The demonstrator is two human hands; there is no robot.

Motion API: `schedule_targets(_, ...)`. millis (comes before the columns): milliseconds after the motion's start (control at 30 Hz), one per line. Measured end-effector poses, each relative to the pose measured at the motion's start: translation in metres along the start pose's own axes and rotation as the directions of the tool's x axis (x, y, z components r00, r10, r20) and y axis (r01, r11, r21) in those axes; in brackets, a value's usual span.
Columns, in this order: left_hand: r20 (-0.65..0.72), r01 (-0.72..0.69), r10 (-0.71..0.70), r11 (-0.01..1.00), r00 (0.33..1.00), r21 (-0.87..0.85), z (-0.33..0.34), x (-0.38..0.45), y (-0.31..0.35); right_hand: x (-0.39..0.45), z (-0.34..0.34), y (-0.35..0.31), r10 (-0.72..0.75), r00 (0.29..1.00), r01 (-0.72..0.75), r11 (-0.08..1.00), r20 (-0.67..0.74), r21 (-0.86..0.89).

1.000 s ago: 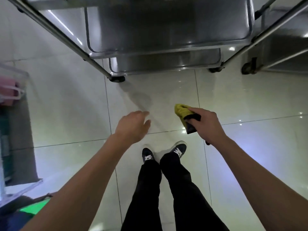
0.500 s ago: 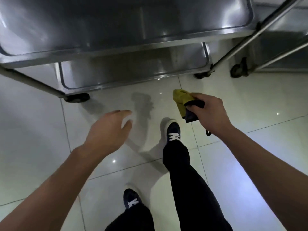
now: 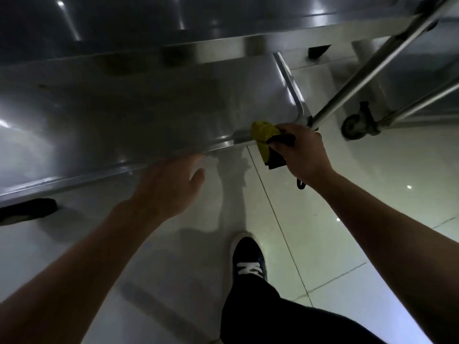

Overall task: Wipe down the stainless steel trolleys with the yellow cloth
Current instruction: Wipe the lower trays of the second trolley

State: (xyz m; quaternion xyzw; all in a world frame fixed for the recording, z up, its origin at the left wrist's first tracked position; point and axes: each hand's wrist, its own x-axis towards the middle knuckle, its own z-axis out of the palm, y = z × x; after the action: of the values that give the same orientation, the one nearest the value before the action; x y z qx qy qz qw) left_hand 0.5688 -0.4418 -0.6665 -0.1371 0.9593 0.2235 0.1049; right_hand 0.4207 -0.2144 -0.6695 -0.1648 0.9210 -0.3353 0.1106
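Head view, looking straight down: the right hand [image 3: 301,152] grips the yellow cloth [image 3: 263,139], fingers curled round it along with a dark piece of fabric bunched in the same grasp. The cloth's yellow end sits right at the near right corner of the lower shelf [image 3: 149,115] of the stainless steel trolley [image 3: 223,49]; whether it touches the rim or just hangs over it, I cannot tell. The left hand [image 3: 169,184] is out in front with fingers loose and extended, holding nothing, its fingertips reaching to the front rim of that lower shelf; the blur hides whether they make contact. Above, the trolley's upper shelf edge runs across the frame as a bright steel band. A slanted steel leg [image 3: 367,70] comes down just beyond the right hand. To the right, a second trolley's castor wheel [image 3: 354,126] stands on the glossy tiled floor [image 3: 372,194]. One dark shoe [image 3: 248,261] with white laces is planted between the two arms.
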Motion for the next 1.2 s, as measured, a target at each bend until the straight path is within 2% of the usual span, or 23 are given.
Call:
schedule_targets(200,-0.099,-0.097,0.096,0.995,0.99,-0.006,0.048,0.059,-0.011,0.06,0.013,0.046,-0.028,0.986,0.023,0.999,-0.165,-0.033)
schedule_targets(333,-0.143,-0.129,0.13,0.991,0.981,0.019,0.063,0.09,-0.01,0.105,0.012,0.063,-0.109,0.94,0.1,0.994,-0.324,-0.046)
schedule_targets(467,-0.147,-0.146,0.148,0.989,0.978,0.025,0.071,0.112,-0.001,0.13,0.016,0.076,-0.136,0.909,0.113,0.99,-0.395,-0.082)
schedule_targets(633,-0.14,-0.165,0.172,0.985,0.975,0.056,0.086,0.117,0.007,0.116,0.038,0.092,-0.211,0.96,0.156,0.949,-0.184,-0.275)
schedule_targets(800,-0.147,-0.169,0.182,0.981,0.972,0.097,0.096,0.117,0.003,0.124,0.037,0.089,-0.18,0.963,0.136,0.967,-0.201,-0.214)
schedule_targets(867,-0.167,-0.154,0.173,0.98,0.971,0.123,0.097,0.116,0.001,0.133,0.039,0.09,-0.178,0.979,0.136,0.932,-0.099,-0.335)
schedule_targets(967,-0.242,-0.05,0.094,0.982,0.966,0.181,0.097,0.11,-0.007,0.137,0.049,0.095,-0.157,0.987,0.148,0.834,0.029,-0.531)
schedule_targets(1067,-0.242,0.022,0.033,0.976,0.97,0.219,0.098,0.104,-0.015,0.134,0.056,0.097,-0.149,0.988,0.148,0.798,0.046,-0.584)
schedule_targets(1200,-0.236,-0.002,0.057,0.974,0.97,0.226,0.095,0.105,-0.02,0.119,0.073,0.087,-0.169,0.985,0.157,0.828,0.028,-0.538)
